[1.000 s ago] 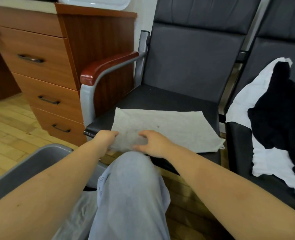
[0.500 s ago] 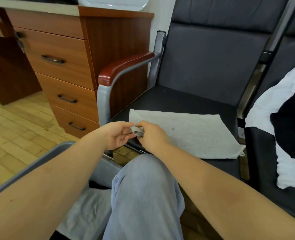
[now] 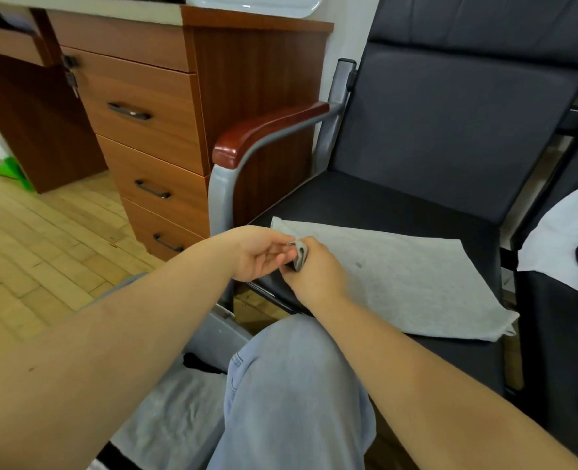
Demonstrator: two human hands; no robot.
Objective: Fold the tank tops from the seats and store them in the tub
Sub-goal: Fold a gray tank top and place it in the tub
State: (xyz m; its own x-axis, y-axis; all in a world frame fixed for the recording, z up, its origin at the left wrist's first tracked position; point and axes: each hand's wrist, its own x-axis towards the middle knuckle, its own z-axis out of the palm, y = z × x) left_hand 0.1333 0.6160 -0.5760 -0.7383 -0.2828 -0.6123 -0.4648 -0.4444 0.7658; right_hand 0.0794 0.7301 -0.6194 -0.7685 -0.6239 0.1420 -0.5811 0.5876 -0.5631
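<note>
Both hands, left [image 3: 258,254] and right [image 3: 314,271], pinch the flat pale-grey tank top's [image 3: 399,276] near corner on the black seat [image 3: 365,201]; grey fabric already lies in the grey tub [image 3: 213,337], white and black garments [image 3: 562,232] wait.

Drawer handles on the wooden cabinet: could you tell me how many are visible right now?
3: the top handle, the middle handle below it, and the bottom handle, its right end hidden behind the left hand's forearm. The uppermost drawer front shows none.
</note>
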